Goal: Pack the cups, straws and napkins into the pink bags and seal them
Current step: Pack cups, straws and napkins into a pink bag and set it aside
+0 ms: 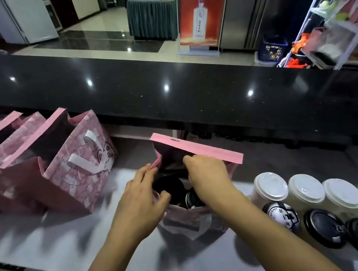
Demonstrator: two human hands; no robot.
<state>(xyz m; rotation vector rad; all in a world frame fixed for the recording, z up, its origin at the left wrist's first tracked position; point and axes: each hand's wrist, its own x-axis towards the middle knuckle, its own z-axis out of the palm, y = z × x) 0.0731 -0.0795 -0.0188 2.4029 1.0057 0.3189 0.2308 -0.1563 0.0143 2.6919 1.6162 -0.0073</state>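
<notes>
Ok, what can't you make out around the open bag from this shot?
Head view only:
- Open pink bag: contents mostly hidden by both hands; any straws or napkins unseen.
- Left hand and right hand: fingers blurred, grip unclear.
- Black-lidded cups: cut off at right edge.

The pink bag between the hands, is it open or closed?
Open. The pink bag's flap stands up, and dark cup lids show inside. The left hand and right hand are at its mouth.
</notes>
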